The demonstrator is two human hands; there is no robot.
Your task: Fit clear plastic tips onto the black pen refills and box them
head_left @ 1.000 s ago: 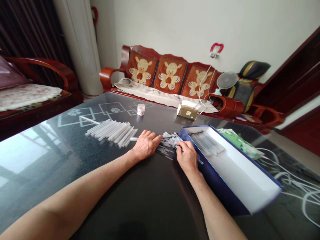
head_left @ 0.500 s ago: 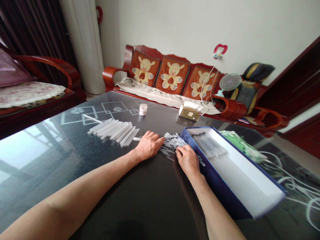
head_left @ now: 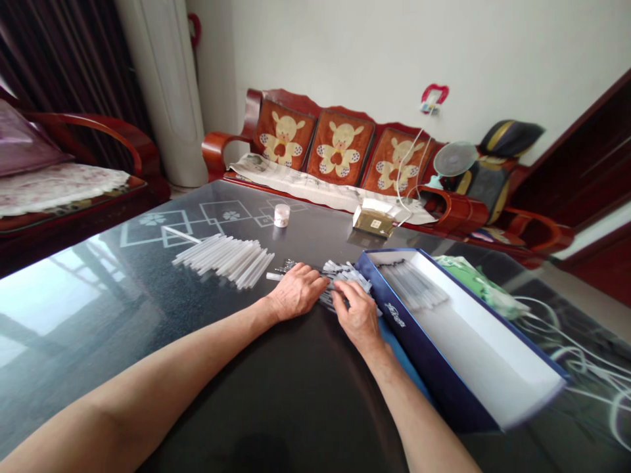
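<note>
Both of our hands have drawn closer together, at the edge of a loose cluster of short clear plastic tubes [head_left: 348,279] on the glass worktop [head_left: 305,401]. Our left hand [head_left: 296,292] lies flat and released, with a single white tube [head_left: 273,276] just beside it. Our right hand [head_left: 357,315] has its fingers curled over the cluster, though we cannot tell whether it clenches any tube. The cluster lies outside an open blue box [head_left: 434,374], which holds more tubes [head_left: 411,286], with a neat row of tubes [head_left: 224,259] further left.
</note>
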